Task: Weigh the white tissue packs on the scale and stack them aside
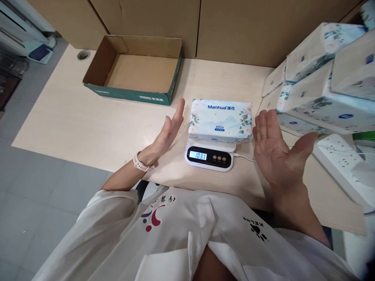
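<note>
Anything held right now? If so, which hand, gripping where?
Nothing held. Left hand and right hand are open, either side of the Manhua tissue pack, which rests on the scale.

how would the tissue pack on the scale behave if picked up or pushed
The tissue pack probably squeezes a little, given its soft-looking edges. Its boxy shape makes rolling unlikely. Pressing its right end, apparently overhanging the scale, might tip it.
</note>
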`<state>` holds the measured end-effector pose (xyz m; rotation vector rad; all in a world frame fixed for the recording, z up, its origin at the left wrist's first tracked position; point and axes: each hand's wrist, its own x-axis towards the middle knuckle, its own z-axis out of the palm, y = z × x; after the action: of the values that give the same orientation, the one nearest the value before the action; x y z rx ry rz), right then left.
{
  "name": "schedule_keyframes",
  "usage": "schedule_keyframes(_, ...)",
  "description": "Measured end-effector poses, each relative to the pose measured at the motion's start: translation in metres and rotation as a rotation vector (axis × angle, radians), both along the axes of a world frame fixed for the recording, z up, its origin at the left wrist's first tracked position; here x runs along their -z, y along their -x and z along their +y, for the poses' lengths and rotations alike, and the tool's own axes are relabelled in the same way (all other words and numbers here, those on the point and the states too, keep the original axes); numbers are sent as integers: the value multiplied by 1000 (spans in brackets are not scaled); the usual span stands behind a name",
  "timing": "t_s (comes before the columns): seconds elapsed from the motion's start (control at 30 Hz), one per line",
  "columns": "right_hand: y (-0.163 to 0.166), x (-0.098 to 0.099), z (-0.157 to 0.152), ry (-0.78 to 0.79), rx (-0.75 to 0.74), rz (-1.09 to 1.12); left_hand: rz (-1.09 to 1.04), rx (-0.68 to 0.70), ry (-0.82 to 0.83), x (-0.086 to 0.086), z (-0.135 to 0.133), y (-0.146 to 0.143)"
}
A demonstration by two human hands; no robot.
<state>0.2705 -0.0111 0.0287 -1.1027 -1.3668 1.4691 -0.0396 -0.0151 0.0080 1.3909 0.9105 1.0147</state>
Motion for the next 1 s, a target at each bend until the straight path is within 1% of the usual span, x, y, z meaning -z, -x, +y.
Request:
schedule_keyframes(0.17, -3, -3, -1, -18, -22, -22, 10, 0, 13, 2, 0, 0)
schedule_keyframes(0.3, -7, -5, -2, -117, -9, -73, 28, 7, 6, 5, 0, 0)
schedule_keyframes(0.4, -12, -3, -1, -174, 0, -104, 78, 13, -1, 7, -1, 0)
schedule_keyframes(0.5, -17, 2, 2, -192, -8, -203, 111, 29, -14, 7, -1, 0)
schedule_keyframes(0.63, -21, 12, 4, -181, -58, -243, 155, 39, -30, 13, 1, 2)
schedule_keyframes(0.73, -22, 18, 0, -128, -78, -230, 184, 50, -40, 21, 2, 7)
schedule_keyframes(0.8, -24, 20, -4, -81, -62, -233, 213, 65, -73, 22, 2, 12)
schedule_keyframes(0.83, -24, 20, -6, -56, -50, -235, 250, 68, -112, 18, 3, 15)
schedule_keyframes(0.9, -25, 19, -9, -1, -24, -233, 390, 52, -252, 3, 5, 18)
schedule_keyframes(0.97, -23, 17, -8, 59, -10, -233, 603, 46, -439, -20, 9, 14)
schedule_keyframes(1.0, -21, 16, -7, 83, -8, -237, 717, 69, -521, -33, 12, 10)
